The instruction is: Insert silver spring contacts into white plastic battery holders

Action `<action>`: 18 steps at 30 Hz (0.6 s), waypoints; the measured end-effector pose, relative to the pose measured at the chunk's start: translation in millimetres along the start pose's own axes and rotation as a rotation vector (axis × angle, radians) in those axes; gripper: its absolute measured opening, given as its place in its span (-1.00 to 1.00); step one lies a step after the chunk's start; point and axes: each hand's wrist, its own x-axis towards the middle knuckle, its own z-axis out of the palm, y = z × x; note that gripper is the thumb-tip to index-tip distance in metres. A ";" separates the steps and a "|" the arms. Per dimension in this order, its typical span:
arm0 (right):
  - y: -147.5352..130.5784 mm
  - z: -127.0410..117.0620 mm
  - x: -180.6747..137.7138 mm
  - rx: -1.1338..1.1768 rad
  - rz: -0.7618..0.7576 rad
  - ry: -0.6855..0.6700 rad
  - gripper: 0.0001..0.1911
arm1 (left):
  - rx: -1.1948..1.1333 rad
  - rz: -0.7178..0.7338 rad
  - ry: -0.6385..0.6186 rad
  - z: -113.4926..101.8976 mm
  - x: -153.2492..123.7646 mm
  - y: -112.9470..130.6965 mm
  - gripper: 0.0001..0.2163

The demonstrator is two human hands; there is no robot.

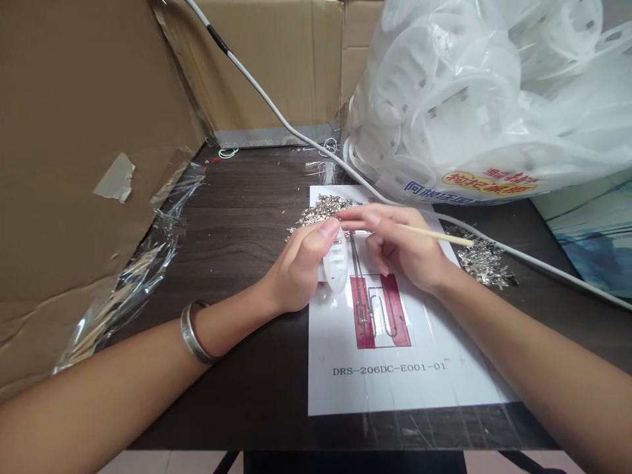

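My left hand (307, 263) is closed around a white plastic part (336, 266) with a rounded edge and slots, tilted up over a printed sheet. Pinched in my right hand (402, 240) is a thin wooden stick (434, 233), its pale end pointing out to the right. The fingertips of my right hand are close to the top of the white part; whether the stick touches it I cannot tell. Behind my left hand lies a pile of small metal pieces (323, 209). A second pile of metal pieces (486, 260) sits right of my right hand.
The printed sheet (385, 388) with a red and white diagram lies on the dark table (237, 224). A clear bag (459, 112) of white plastic parts stands at the back right. A white cable (276, 112) crosses the table. Cardboard (89, 131) and wrapped wooden sticks (118, 289) are at left.
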 end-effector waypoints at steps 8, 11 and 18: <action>-7.6 -17.9 0.2 -0.786 -0.475 0.492 -0.40 | 0.009 -0.019 0.117 0.3 2.7 -2.1 -0.53; -12.6 -23.6 1.6 -0.914 -0.285 0.385 -0.69 | 0.031 -0.031 0.129 -0.1 3.8 -2.8 -0.52; -43.5 -50.7 -16.7 -1.128 0.098 0.150 -0.90 | 0.097 -0.034 0.111 -1.7 5.0 -4.7 -0.51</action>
